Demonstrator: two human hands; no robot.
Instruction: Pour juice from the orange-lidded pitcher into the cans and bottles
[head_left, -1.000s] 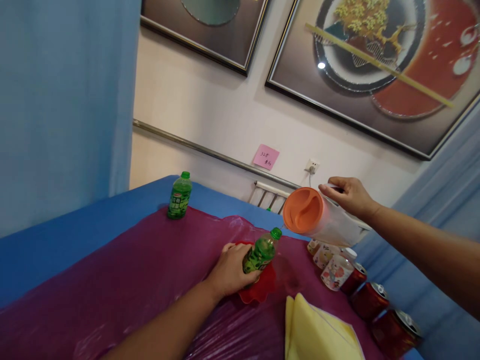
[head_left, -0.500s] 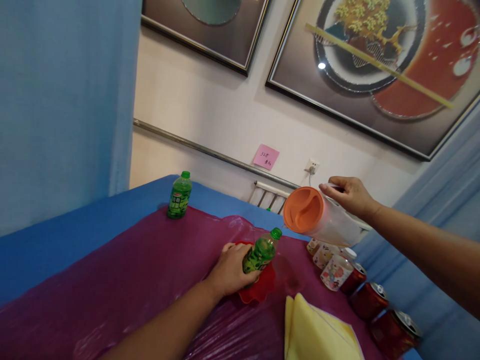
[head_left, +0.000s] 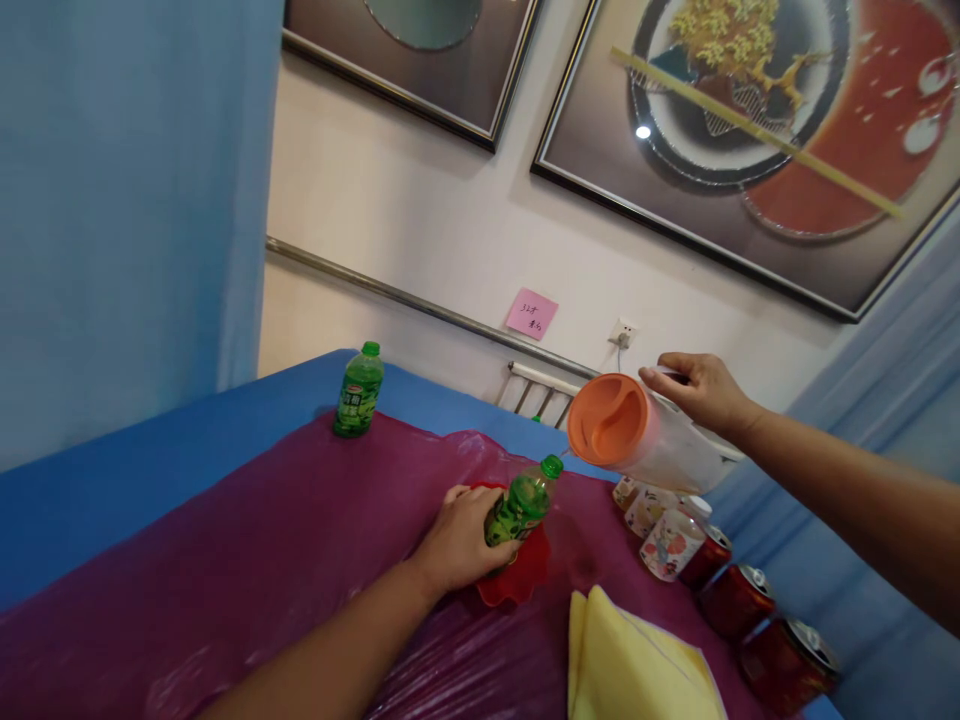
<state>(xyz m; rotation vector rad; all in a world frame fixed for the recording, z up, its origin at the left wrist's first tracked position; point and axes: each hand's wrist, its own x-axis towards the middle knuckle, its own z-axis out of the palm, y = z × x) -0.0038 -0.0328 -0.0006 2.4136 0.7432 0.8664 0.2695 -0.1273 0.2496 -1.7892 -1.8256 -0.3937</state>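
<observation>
My left hand is wrapped round a green drink bottle, which has its green cap on and leans to the right. Under the bottle lies a red dish with a wavy rim, partly hidden by my hand. Held in the air by its handle, a clear pitcher with an orange lid is in my right hand. The pitcher is tipped far over, lid toward the bottle. A thin trace of liquid seems to run from the lid's edge down to the bottle's cap.
Another green bottle stands upright at the back left. On the right are several small labelled bottles and red cans. A folded yellow cloth lies in front, on the purple plastic sheet over the blue table.
The thin trace of liquid between the pitcher's lid and the bottle shows more clearly now. Both hands keep nearly the same place and grip.
</observation>
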